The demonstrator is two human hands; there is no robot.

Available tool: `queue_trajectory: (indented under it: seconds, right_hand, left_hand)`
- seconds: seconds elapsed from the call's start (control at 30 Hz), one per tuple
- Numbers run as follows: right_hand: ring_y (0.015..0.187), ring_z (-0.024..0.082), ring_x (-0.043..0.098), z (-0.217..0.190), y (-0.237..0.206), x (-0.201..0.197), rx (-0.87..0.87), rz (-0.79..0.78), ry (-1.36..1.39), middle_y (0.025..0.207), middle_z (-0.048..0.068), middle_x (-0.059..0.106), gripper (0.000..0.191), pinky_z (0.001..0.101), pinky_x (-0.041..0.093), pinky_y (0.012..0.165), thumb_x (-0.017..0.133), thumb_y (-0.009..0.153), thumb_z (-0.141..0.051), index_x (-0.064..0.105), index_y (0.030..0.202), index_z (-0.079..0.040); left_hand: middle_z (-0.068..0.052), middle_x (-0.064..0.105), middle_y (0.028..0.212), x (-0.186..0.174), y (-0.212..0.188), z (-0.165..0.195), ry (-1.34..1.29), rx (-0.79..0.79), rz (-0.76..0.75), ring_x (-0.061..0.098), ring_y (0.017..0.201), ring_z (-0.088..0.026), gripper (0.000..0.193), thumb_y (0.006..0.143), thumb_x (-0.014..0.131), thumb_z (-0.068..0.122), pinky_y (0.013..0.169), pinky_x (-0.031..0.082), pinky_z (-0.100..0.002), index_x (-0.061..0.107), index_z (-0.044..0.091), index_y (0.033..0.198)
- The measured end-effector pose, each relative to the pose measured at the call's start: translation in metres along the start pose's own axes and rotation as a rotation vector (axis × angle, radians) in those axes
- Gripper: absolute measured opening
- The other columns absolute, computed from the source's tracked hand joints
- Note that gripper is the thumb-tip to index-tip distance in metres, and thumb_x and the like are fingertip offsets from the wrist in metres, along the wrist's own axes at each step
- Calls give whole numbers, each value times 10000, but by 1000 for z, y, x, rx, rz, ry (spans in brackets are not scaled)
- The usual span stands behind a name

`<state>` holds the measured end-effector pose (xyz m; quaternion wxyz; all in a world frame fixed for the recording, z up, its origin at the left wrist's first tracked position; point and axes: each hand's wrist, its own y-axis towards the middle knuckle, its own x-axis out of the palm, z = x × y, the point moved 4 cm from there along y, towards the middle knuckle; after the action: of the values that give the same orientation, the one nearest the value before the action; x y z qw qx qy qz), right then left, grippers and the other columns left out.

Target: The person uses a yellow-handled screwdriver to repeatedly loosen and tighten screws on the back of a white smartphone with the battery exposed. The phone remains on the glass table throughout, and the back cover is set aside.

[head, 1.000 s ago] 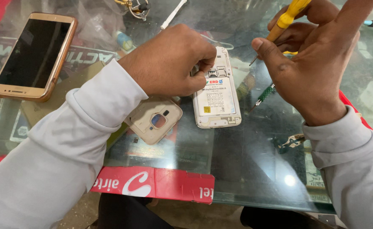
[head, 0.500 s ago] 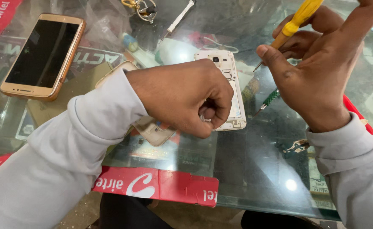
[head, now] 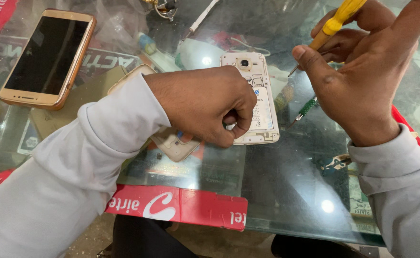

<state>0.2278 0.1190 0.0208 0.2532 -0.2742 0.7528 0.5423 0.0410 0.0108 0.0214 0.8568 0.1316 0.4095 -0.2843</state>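
Your left hand (head: 205,105), curled into a fist, rests on the opened white phone (head: 257,95) lying on the glass table (head: 286,191); your right hand (head: 362,76) pinches a yellow screwdriver (head: 331,26) just beside it

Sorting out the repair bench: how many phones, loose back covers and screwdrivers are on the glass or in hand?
Phones: 2, gold phone and opened white phone
Loose back covers: 1, back cover
Screwdrivers: 2, yellow screwdriver and green screwdriver
Total: 5

Pale grey long sleeves, ribbed cuffs, dark trousers
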Motion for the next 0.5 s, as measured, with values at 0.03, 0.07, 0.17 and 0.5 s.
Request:
queue_trajectory:
  seconds: [0.03, 0.07, 0.17, 0.5]
  right_hand:
    - [1034, 255, 735, -1, 0, 0, -8, -1, 0, 1282, 186, 541, 1005, 294, 691, 906, 737, 1134, 193, -47, 1557, -274]
    - [1035, 259, 732, -1, 1, 0, -17, -1, 1, 1284, 190, 535, 1002, 299, 696, 913, 734, 1128, 197, -41, 1559, -271]
    - [1032, 269, 719, -3, 1, 1, -36, -1, 21, 1286, 201, 516, 966, 313, 704, 933, 710, 1110, 212, -16, 1557, -242]
    - [1047, 264, 701, 0, -1, 1, -37, 3, 71, 1295, 195, 495, 906, 316, 688, 946, 681, 1100, 220, 8, 1554, -183]
  left_hand:
    - [-30, 671, 704, 0, 0, 0, -1, 2, 3, 629, 597, -158, 60, 635, 744, 83, 543, 509, -320, 713, 61, 681]
    - [-31, 674, 705, 0, 0, 0, 5, 16, 9, 634, 599, -158, 59, 636, 746, 84, 547, 511, -319, 716, 62, 681]
    - [-36, 678, 704, -1, -1, 1, 22, 46, 30, 643, 607, -161, 53, 642, 751, 86, 558, 518, -318, 725, 63, 682]
    - [-56, 669, 689, -2, -1, 7, 54, 55, 67, 643, 605, -187, 37, 620, 718, 65, 550, 517, -328, 707, 54, 654]
